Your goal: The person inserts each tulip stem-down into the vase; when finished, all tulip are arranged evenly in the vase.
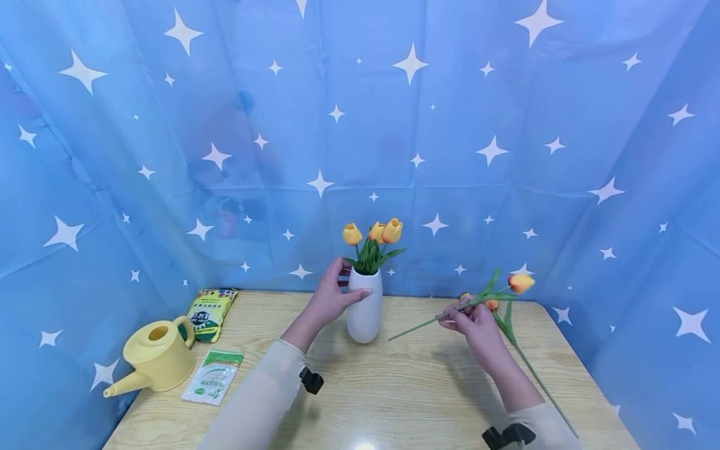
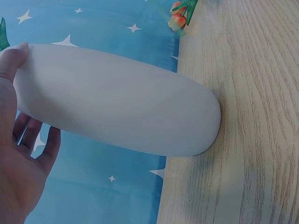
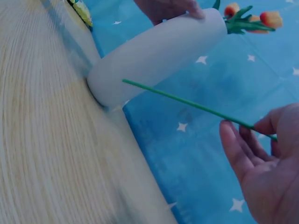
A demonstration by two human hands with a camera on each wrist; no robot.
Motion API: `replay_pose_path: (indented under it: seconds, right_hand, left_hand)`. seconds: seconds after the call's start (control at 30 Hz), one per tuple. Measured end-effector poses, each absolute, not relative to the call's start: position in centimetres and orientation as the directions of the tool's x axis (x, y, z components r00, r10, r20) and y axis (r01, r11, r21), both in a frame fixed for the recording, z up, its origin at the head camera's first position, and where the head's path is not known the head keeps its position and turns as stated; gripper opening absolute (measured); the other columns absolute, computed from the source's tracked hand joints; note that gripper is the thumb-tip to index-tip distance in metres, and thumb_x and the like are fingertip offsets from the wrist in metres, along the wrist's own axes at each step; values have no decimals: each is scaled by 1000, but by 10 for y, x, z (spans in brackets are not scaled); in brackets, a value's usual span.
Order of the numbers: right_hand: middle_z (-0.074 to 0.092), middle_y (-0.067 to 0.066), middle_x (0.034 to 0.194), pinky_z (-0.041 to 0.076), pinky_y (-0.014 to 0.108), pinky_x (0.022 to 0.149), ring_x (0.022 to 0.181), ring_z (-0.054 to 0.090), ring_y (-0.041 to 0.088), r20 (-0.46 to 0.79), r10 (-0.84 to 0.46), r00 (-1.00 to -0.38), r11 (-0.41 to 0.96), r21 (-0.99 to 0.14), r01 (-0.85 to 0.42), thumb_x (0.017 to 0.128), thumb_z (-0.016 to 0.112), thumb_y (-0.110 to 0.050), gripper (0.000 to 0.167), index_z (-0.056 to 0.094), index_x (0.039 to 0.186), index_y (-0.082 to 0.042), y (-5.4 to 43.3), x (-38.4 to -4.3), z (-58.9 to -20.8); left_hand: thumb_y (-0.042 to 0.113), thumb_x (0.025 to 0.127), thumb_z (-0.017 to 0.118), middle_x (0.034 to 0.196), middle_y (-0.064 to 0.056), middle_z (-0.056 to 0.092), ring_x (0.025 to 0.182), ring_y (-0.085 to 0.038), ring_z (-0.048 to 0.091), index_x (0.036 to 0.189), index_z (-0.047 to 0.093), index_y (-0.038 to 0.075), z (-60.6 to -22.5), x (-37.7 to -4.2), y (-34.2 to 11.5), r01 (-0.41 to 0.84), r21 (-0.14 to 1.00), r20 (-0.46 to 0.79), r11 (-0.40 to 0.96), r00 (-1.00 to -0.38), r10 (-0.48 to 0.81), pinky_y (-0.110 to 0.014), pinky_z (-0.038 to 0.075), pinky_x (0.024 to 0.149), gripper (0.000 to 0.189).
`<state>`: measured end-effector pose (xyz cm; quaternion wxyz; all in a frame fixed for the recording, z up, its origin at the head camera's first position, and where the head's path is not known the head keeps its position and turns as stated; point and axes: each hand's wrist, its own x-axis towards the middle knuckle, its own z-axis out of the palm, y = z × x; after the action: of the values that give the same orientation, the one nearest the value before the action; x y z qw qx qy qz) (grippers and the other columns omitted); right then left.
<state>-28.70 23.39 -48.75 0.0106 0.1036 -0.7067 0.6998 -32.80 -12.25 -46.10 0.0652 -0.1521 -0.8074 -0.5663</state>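
A white vase [image 1: 364,312] stands upright on the table, several orange-yellow tulips [image 1: 392,230] rising from its mouth. My left hand [image 1: 332,294] grips the vase near the top, thumb across the front; in the left wrist view the hand's fingers [image 2: 50,149] are partly behind it. To the right of the vase, my right hand [image 1: 478,322] pinches the green stem of a single tulip [image 1: 521,283] between thumb and fingers. That stem's bare end points left toward the vase, and the right wrist view shows the stem [image 3: 187,102] crossing in front of the vase.
More tulips lie on the right of the wooden table [image 1: 388,400], one with a long stem [image 1: 540,378], partly hidden by my right hand. At the left are a yellow watering can [image 1: 163,356], a yellow-green bag [image 1: 210,314] and a white-green packet [image 1: 214,377]. A starry blue curtain [image 1: 360,125] hangs behind.
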Motion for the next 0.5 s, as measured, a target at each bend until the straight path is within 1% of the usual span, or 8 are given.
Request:
replay_pose_path:
  seconds: [0.1, 0.13, 0.23, 0.27, 0.33, 0.5]
  right_hand:
    - [75, 13, 117, 66, 37, 94, 105, 80, 18, 209, -126, -970, -36, -978, -206, 116, 55, -3, 12, 47, 118, 6, 232, -286, -484]
    - [76, 10, 116, 66, 38, 95, 105, 80, 19, 223, -123, -967, -48, -975, -219, 116, 55, -3, 12, 47, 119, 6, 232, -286, -482]
    - [78, 3, 113, 66, 40, 94, 105, 81, 18, 260, -105, -960, -76, -964, -253, 116, 53, -3, 8, 47, 119, 2, 230, -286, -478]
    - [79, 3, 113, 66, 41, 94, 105, 81, 19, 271, -95, -958, -82, -961, -264, 117, 53, -3, 8, 47, 120, 1, 230, -286, -477]
    - [79, 4, 113, 65, 42, 94, 105, 81, 19, 285, -74, -956, -96, -956, -278, 117, 55, -8, 15, 46, 122, 3, 230, -285, -473]
    - [81, 9, 113, 67, 38, 90, 102, 82, 20, 321, -17, -947, -141, -938, -316, 117, 55, -11, 20, 46, 123, 6, 229, -285, -461]
  left_hand:
    - [47, 93, 91, 140, -3, 60, 132, -32, 62, 132, 53, 23, -461, -328, -123, 323, 891, 281, 318, -945, 169, -59, 58, 107, 59]
    - [48, 93, 91, 140, -3, 60, 132, -31, 62, 132, 53, 23, -461, -328, -123, 324, 890, 283, 321, -944, 168, -58, 58, 107, 59]
    - [48, 93, 91, 140, -3, 59, 132, -31, 62, 132, 53, 23, -462, -328, -123, 326, 888, 286, 326, -944, 166, -58, 57, 108, 59]
    - [48, 93, 91, 140, -3, 59, 132, -31, 62, 131, 53, 23, -462, -328, -123, 326, 888, 286, 325, -944, 165, -58, 57, 108, 59]
    - [47, 93, 91, 139, -3, 59, 132, -32, 62, 131, 53, 22, -461, -327, -123, 328, 888, 288, 323, -943, 165, -58, 58, 108, 60]
    - [47, 94, 91, 140, -4, 59, 132, -33, 62, 133, 52, 21, -460, -326, -122, 327, 888, 287, 323, -944, 165, -58, 58, 108, 61]
